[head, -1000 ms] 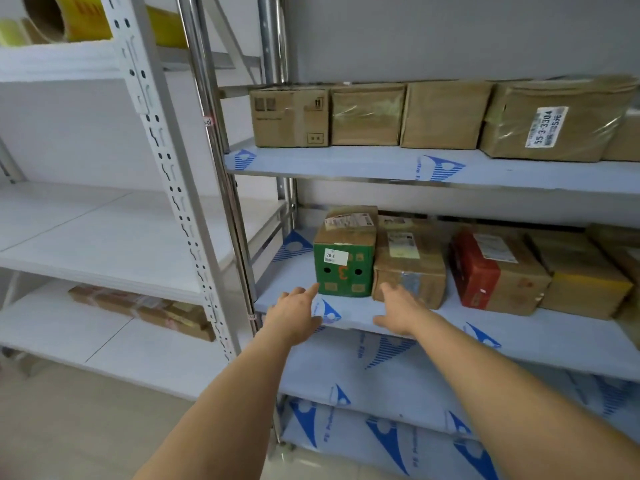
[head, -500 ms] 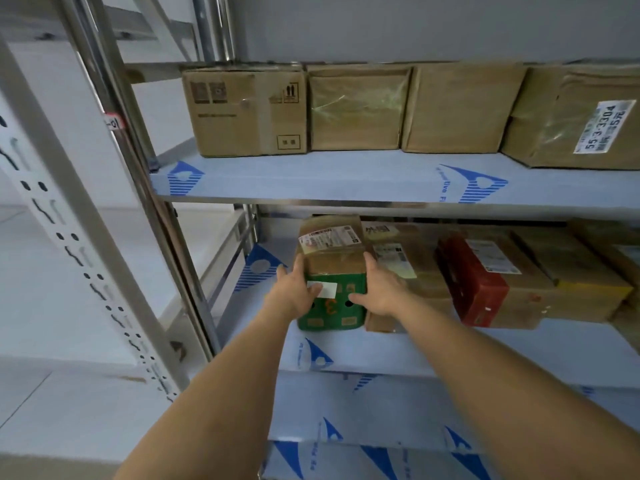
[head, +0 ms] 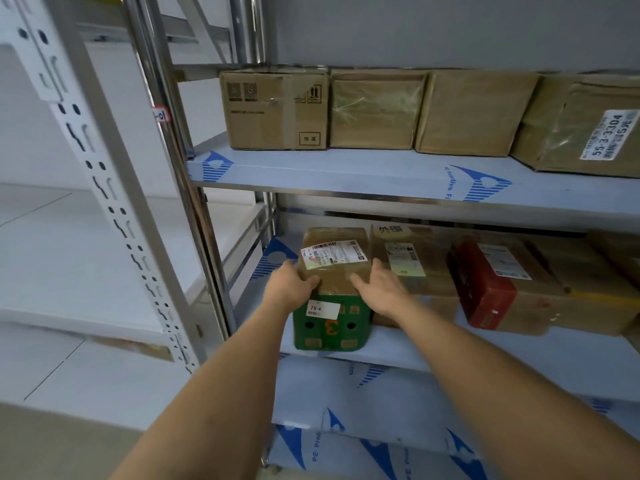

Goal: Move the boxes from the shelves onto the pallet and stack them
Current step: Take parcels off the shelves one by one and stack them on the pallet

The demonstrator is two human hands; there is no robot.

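Observation:
A box with a green front (head: 332, 327) and a brown taped top carrying a white shipping label stands at the left end of the middle shelf (head: 519, 355). My left hand (head: 289, 287) grips its upper left edge, thumb on top. My right hand (head: 382, 289) holds its upper right edge, thumb on top, with the fingers reaching down between it and the brown box (head: 408, 258) beside it. The green box's base rests on the shelf. No pallet is in view.
A red-ended box (head: 485, 289) and more brown boxes fill the middle shelf to the right. The upper shelf (head: 346, 171) holds a row of brown cartons (head: 275, 109). A chrome post (head: 194, 209) and a white rack upright (head: 104, 188) stand close on the left.
Both hands went from hovering in front of the shelf to taking hold of the green box at its top edges. My view has moved closer and the box sits nearer the shelf's front.

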